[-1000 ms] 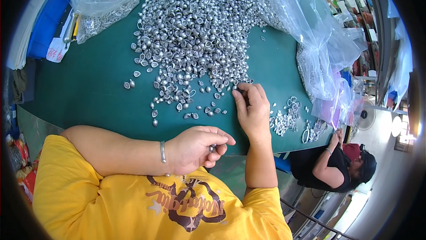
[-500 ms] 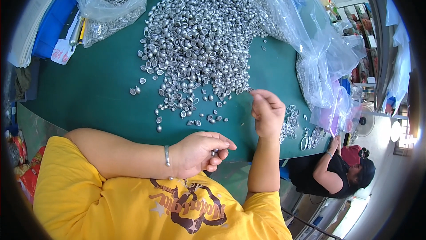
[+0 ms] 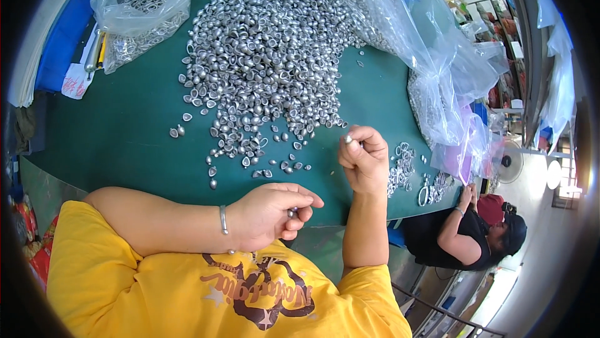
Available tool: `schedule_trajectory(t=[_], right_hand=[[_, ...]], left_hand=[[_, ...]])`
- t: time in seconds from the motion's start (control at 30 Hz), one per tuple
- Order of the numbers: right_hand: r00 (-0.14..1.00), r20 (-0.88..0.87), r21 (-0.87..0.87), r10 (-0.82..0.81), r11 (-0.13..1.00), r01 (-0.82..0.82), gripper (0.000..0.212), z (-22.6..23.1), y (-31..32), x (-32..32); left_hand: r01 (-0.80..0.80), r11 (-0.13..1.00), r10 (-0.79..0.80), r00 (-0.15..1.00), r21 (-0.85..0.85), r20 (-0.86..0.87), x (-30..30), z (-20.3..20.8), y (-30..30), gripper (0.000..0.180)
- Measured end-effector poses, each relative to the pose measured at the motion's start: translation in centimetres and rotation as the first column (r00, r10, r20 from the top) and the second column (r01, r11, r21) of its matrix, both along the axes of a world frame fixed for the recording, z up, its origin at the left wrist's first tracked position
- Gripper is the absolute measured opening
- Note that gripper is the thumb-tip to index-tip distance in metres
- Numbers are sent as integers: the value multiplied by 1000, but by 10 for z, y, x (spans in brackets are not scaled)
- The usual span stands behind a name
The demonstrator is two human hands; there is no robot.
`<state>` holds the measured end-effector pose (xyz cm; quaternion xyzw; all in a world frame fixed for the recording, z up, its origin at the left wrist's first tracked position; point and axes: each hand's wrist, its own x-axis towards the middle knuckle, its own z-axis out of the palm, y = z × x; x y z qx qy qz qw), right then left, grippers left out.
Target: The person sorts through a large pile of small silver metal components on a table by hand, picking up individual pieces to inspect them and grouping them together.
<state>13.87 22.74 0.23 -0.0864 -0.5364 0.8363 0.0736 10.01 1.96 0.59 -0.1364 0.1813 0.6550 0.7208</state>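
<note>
A big heap of small silver drop-shaped metal pieces (image 3: 262,56), several of them hollow on one side, spreads over the green tabletop (image 3: 125,144). My right hand (image 3: 367,166) is raised just off the heap's near right edge. Its thumb and forefinger pinch one rounded silver piece (image 3: 348,140). Closer to my body, my left hand (image 3: 265,218) is curled palm inward around a few silver pieces (image 3: 292,213), partly hidden by the fingers. Between the heap and my left hand lie scattered loose pieces (image 3: 295,166).
Clear plastic bags with silver parts stand at the far left (image 3: 147,16) and right (image 3: 437,88). Silver rings and links (image 3: 402,169) lie right of my right hand. Pen-like tools (image 3: 98,50) rest by the left bag. Another person (image 3: 465,235) works at the right edge.
My right hand has turned and drawn slightly toward me, and the silver piece in its pinch now shows. My left hand stays curled. The whole view has shifted slightly.
</note>
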Motion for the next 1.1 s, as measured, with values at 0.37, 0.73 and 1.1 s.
schedule_trajectory(t=[0.37, 0.73, 1.1], right_hand=[[971, -37, 969, -235, 230, 93, 7, 3, -9, -19], [883, 435, 172, -177, 979, 112, 8, 13, -11, -13], [949, 314, -364, 43, 928, 78, 9, 19, -2, -12]], left_hand=[[-7, 1000, 7, 1000, -20, 21, 0, -1, 1, 15], [-12, 999, 13, 1000, -31, 14, 0, 0, 1, 15], [-13, 1000, 13, 1000, -24, 21, -1, -2, 1, 15]])
